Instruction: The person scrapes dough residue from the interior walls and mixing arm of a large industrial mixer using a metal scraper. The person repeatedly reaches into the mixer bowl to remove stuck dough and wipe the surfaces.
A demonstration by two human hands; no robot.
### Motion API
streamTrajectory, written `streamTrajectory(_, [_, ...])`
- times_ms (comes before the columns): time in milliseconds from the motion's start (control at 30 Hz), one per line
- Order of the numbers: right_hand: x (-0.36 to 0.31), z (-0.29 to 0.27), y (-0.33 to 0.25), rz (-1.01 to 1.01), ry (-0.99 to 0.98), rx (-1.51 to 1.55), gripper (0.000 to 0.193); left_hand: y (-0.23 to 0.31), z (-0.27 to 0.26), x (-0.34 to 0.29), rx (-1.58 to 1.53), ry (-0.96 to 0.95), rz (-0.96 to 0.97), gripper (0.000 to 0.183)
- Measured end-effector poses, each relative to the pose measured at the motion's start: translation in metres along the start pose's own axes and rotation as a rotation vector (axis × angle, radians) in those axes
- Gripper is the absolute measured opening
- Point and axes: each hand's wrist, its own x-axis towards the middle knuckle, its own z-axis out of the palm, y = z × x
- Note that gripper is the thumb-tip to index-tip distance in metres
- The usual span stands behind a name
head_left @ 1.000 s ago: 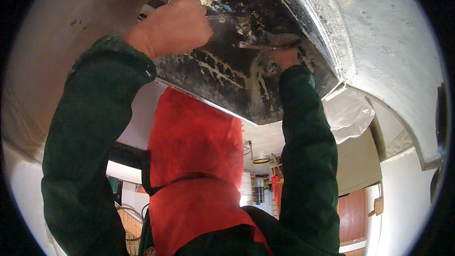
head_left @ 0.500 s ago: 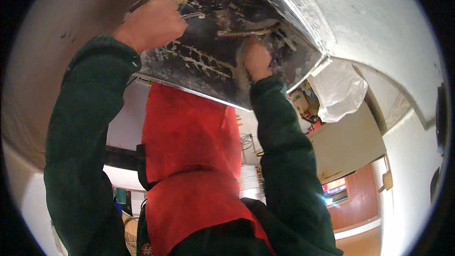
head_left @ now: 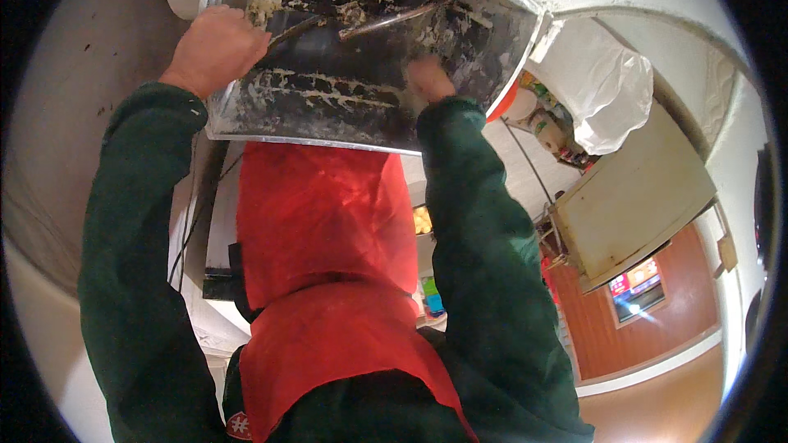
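A large metal tray with a dark inside, smeared with pale dough scraps, is held up in front of me. My left hand grips its left rim near the top corner. My right hand reaches inside the tray and presses on the dark surface beside pale streaks; whether it holds anything is hidden. Two thin metal rods cross the tray's upper part. Both forearms wear dark green sleeves. A red apron covers my chest below the tray.
A white plastic bag hangs at the right beside a pale cabinet. A white curved wall fills the left. Cluttered shelves and a wooden wall with a lit screen lie at the right.
The view has swung, so the tray sits higher and more level in the picture. My right hand slid left and down across the tray's inside. My left hand kept its grip on the rim.
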Motion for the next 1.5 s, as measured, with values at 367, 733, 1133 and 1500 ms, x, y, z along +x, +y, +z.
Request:
streamTrajectory(367, [0.005, 0.000, -0.061, 0.701, 0.329, 0.852, 0.041, -0.001, 0.007, 0.001, 0.034, 0.072, 0.021, 0.025])
streamTrajectory(733, [-0.011, -0.076, -0.058, 0.366, 0.466, 0.508, 0.046, -0.003, 0.005, -0.001, 0.018, 0.133, 0.050, 0.022])
streamTrajectory(1133, [0.048, -0.113, -0.009, 0.199, 0.026, -0.176, 0.035, -0.004, 0.007, -0.003, -0.030, 0.087, 0.016, 0.022])
streamTrajectory(1500, [-0.010, -0.057, -0.067, 0.338, 0.574, 0.384, 0.044, -0.001, 0.005, -0.003, 0.025, 0.010, 0.038, 0.025])
